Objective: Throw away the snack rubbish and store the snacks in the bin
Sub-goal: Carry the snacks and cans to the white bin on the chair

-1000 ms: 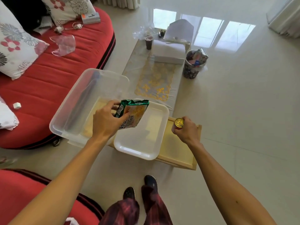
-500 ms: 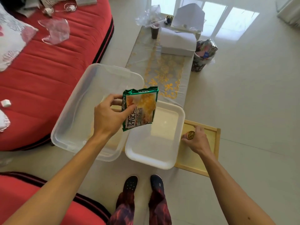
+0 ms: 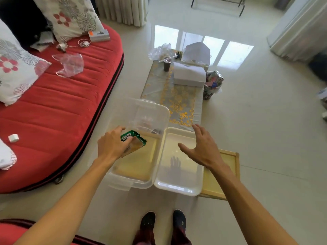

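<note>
Pale glossy floor tiles [image 3: 265,138] surround a low desk [image 3: 182,101] covered with a grey and gold cloth, and a red sofa [image 3: 58,110] runs along the left. At the desk's near end stands a clear plastic bin [image 3: 136,152], with its white lid [image 3: 178,167] lying flat just beside it on the right, over a wooden tray [image 3: 224,174]. The left hand [image 3: 113,145] reaches into the bin, its grip clenched around a green and yellow snack packet [image 3: 133,142] held tilted inside the bin's walls. The right hand [image 3: 201,149] hovers over the lid, fingers spread, grip released and holding nothing. A small patterned rubbish bin [image 3: 212,85] stuffed with wrappers stands on the floor against the desk's right side.
</note>
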A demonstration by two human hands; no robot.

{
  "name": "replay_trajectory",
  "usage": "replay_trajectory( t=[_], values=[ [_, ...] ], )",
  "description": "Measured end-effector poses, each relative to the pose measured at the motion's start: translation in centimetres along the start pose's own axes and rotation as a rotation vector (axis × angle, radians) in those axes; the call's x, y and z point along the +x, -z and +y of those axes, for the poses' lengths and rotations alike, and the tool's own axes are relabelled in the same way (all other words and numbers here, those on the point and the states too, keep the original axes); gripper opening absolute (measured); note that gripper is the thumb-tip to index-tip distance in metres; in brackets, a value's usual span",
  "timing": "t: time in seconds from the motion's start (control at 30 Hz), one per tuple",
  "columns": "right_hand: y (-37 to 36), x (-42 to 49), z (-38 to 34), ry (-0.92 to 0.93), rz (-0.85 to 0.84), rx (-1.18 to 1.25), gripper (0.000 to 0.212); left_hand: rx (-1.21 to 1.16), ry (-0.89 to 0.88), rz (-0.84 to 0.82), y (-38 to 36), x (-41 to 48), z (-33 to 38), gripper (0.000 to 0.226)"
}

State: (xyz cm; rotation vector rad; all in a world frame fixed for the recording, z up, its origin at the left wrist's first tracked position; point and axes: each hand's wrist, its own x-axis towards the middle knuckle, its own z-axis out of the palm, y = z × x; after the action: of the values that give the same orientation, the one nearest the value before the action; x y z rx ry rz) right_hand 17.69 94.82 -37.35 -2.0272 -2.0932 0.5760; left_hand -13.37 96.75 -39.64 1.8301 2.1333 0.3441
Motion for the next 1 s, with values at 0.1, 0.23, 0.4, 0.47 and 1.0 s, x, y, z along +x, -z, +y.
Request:
replay_trajectory(
  t=[0.1,0.23,0.4,0.47,1.0],
  values=[
    [1.6,-1.9,-0.3,-0.028,0.037,-0.008,0.095,-0.040,-0.120,-0.029,1.1,-0.3,2.3,0.060],
    [5.1,-5.5,0.5,-0.092,0.110,-0.025,0.096,-0.113,-0.352,-0.069,3.4,-1.7,7.9,0.078],
    [10.9,-12.9,4.6,-0.229,0.221,-0.072,0.100,-0.019,-0.750,-0.124,5.0,-4.6,17.3,0.098],
    [13.8,-17.1,7.0,-0.299,0.276,-0.086,0.100,-0.018,-0.860,-0.129,5.1,-6.5,21.9,0.100],
    [24.6,-68.0,25.7,-1.141,0.656,-0.078,0.100,-0.082,-1.676,-0.360,-3.4,-47.0,60.2,0.095]
  ],
)
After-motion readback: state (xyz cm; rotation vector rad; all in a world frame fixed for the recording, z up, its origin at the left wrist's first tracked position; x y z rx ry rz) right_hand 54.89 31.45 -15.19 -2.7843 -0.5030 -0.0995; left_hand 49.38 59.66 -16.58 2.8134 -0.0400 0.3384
